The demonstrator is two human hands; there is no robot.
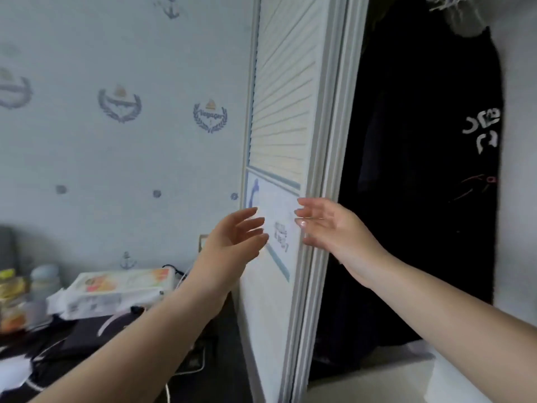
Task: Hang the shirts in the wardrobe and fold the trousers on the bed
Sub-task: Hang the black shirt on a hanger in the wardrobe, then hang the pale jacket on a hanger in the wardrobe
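I am holding both hands up in front of the wardrobe door. My left hand is reaching toward the door's lower panel with its fingers spread and relaxed, gripping nothing. My right hand is hovering at the door's edge, fingers extended and slightly curved, also gripping nothing; whether its fingertips are touching the edge cannot be determined. The door is standing open, its slatted upper section above a flat lower panel carrying a small label.

Inside the wardrobe, to the right of the door, a black shirt with white lettering is hanging from a pale hanger near the top of the view.

At lower left, dark clothes are lying in a heap; whether these are the trousers cannot be determined. Behind them a white packet and some jars are sitting against the wall, which is showing anchor and crest motifs.
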